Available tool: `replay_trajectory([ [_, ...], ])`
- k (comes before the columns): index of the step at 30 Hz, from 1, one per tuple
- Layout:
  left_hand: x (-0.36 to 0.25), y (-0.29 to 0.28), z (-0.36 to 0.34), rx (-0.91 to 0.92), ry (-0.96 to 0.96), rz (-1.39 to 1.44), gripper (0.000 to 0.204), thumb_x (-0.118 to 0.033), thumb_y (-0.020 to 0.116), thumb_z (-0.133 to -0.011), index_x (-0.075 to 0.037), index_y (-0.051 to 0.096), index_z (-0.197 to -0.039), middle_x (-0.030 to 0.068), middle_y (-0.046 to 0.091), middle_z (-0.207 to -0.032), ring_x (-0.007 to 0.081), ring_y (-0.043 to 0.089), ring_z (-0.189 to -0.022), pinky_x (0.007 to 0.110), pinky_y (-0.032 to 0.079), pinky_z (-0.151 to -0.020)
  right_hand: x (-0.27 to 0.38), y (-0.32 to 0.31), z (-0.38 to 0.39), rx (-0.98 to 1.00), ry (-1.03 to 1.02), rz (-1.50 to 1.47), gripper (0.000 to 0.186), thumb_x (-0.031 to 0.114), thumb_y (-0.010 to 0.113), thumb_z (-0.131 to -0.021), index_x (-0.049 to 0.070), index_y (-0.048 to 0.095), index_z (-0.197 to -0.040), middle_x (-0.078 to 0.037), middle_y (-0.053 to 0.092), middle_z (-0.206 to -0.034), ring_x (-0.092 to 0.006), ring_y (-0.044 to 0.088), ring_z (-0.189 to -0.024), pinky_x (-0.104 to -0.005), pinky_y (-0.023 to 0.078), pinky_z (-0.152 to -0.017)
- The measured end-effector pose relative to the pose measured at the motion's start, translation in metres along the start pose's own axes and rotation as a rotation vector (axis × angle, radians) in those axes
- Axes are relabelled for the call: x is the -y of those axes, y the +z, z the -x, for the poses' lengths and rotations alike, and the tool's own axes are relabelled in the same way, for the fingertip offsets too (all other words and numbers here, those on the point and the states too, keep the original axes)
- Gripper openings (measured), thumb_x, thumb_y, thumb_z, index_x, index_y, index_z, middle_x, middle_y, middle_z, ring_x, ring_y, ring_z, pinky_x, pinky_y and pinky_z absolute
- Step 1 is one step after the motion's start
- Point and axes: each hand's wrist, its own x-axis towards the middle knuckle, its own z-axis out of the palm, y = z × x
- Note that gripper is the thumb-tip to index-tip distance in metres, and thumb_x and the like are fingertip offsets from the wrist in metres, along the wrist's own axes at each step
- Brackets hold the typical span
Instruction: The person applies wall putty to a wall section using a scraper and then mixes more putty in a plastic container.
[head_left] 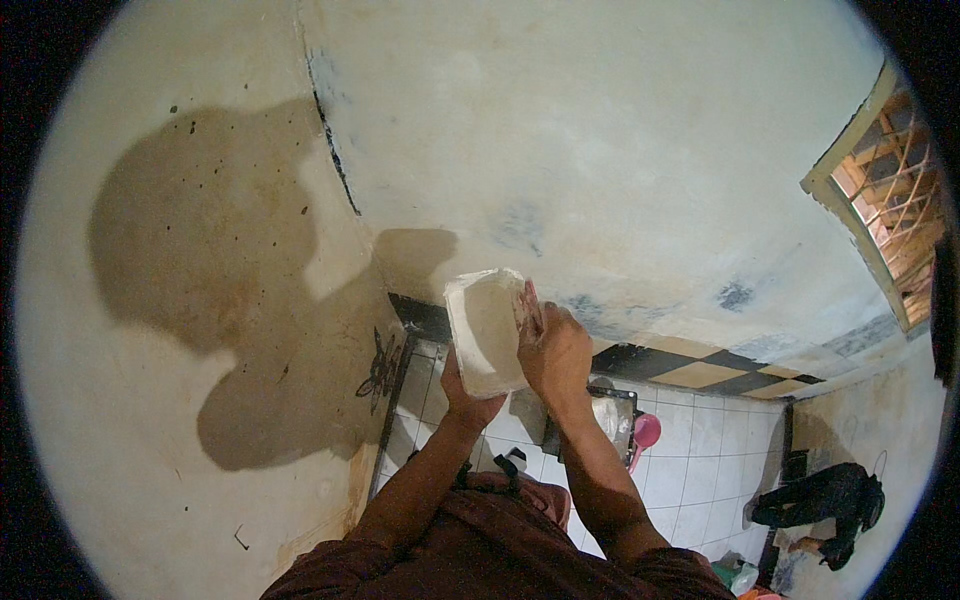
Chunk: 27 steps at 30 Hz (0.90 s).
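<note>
A rectangular, whitish tub smeared with a pale coating is held up in front of me, its inside facing me. Beneath it, my left hand supports the lower left side, fingers mostly hidden behind the tub. My right hand is closed at the tub's right rim. Some reddish, white-smeared shape shows by its fingertips, and I cannot make out whether it is a tool or fingers. Past the tub stands a stained, pale wall with dark grey patches.
Black and beige checkered tiles line the wall's foot above a white tiled floor. On the floor sit a dark-rimmed tray with white stuff and a pink dipper. Dark clothing hangs at right, below a latticed window.
</note>
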Motion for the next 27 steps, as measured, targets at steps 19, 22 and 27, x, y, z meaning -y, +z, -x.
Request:
replay_trajectory([
  [19,-0.002,0.007,-0.004,-0.017,-0.026,0.025,0.050,-0.041,0.039,-0.093,-0.010,0.048,-0.132,0.0107,0.055,-0.126,0.0290,0.052,-0.119,0.046,0.042,-0.102,-0.005,0.006,0.009,0.037,-0.192,-0.098,0.024,0.020,0.059,-0.080,0.000,0.058,-0.094,-0.022,0.061,-0.084,-0.0404,0.063,-0.073,-0.0495,0.052,-0.064],
  [22,-0.004,0.007,-0.007,-0.071,-0.042,-0.005,0.052,-0.042,0.039,-0.093,-0.011,0.046,-0.134,0.0106,0.054,-0.128,0.0297,0.052,-0.119,0.047,0.041,-0.103,-0.012,0.000,-0.009,0.039,-0.007,-0.055,0.018,0.018,0.059,-0.080,0.001,0.057,-0.085,-0.022,0.060,-0.080,-0.0423,0.061,-0.070,-0.0508,0.050,-0.065],
  [27,0.004,-0.001,-0.006,-0.107,-0.073,-0.085,0.059,-0.053,0.039,-0.093,-0.017,0.040,-0.140,0.0105,0.048,-0.136,0.0292,0.046,-0.126,0.051,0.037,-0.105,-0.011,0.000,-0.016,0.196,0.047,0.026,0.026,0.021,0.058,-0.080,0.000,0.061,-0.094,-0.025,0.062,-0.081,-0.0424,0.063,-0.077,-0.0498,0.052,-0.070],
])
